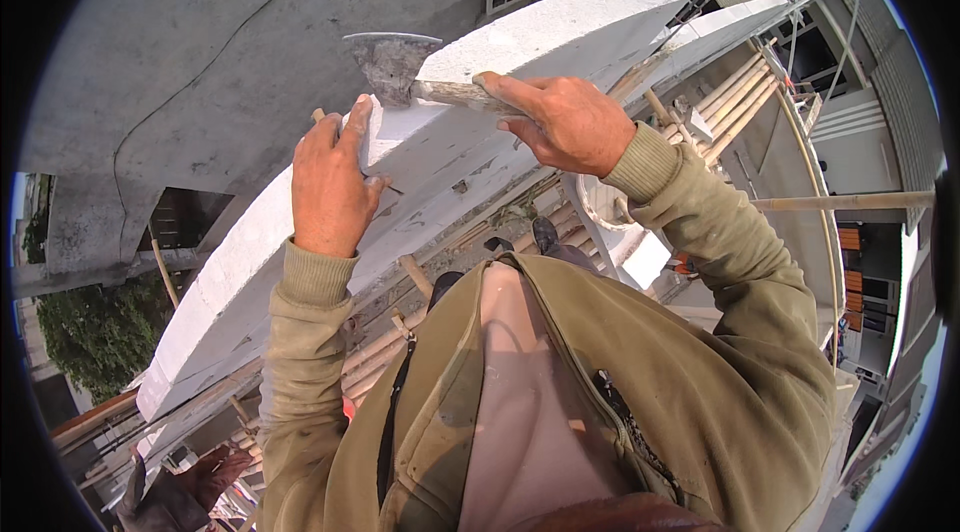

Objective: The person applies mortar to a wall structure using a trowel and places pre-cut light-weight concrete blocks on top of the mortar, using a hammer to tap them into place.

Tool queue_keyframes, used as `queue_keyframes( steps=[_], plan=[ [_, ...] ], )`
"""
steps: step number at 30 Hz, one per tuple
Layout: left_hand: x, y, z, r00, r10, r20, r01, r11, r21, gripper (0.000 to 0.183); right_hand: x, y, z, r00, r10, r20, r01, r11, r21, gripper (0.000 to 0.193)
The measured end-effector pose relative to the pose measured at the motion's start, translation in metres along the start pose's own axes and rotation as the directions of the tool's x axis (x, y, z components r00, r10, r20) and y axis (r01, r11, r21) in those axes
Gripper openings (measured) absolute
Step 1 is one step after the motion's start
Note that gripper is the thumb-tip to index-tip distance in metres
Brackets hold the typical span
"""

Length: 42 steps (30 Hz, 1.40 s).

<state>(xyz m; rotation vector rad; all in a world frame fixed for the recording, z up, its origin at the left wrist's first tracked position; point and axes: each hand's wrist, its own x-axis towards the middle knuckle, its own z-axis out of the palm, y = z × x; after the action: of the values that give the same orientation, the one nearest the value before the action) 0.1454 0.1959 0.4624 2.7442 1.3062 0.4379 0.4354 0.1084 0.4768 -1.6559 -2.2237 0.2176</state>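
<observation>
A long white block wall [560, 32] with a curved top runs diagonally across the view, with a step-shaped notch cut into its upper edge. My right hand [575, 122] is closed round the worn wooden handle of a hatchet [390, 67]. Its wide, dusty grey blade is at the notch, with the curved cutting edge facing away from me. Left of the notch, my left hand [335, 182] grips the block edge, fingers over the top and thumb on the near side. A thin dark pointed piece shows beside that thumb; I cannot tell what it is.
Bamboo poles [740, 102] form scaffolding below and to the right. A grey rendered wall [250, 62] with a dark cable stands beyond the block wall. Beneath me is a round white moulded piece [605, 202]. Dark clothing of another person [180, 492] shows at the lower left.
</observation>
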Motion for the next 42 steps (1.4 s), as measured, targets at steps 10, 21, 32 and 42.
queue_keyframes(
  steps=[10, 21, 32, 42],
  plan=[
    [0.003, 0.031, -0.015, 0.962, 0.215, -0.167, -0.189, 0.969, 0.157, 0.084, -0.171, 0.014, 0.108, 0.494, 0.769, -0.406, -0.494, 0.632, 0.597, 0.038],
    [-0.019, 0.092, 0.091, 0.856, 0.477, 0.201, -0.223, 0.69, -0.689, 0.013, -0.463, -0.005, 0.313, -0.449, 0.872, 0.196, -0.758, -0.488, 0.434, 0.048],
    [-0.006, 0.124, 0.232, 0.551, -0.08, 0.831, 0.725, 0.54, -0.428, 0.008, -0.609, 0.07, 0.351, -0.315, 0.662, 0.681, -0.931, -0.074, -0.358, 0.043],
    [0.067, 0.171, 0.295, 0.715, 0.229, 0.66, 0.209, 0.831, -0.516, 0.029, -0.557, 0.204, 0.186, -0.437, 0.808, 0.394, -0.801, -0.549, 0.238, 0.044]
  ],
)
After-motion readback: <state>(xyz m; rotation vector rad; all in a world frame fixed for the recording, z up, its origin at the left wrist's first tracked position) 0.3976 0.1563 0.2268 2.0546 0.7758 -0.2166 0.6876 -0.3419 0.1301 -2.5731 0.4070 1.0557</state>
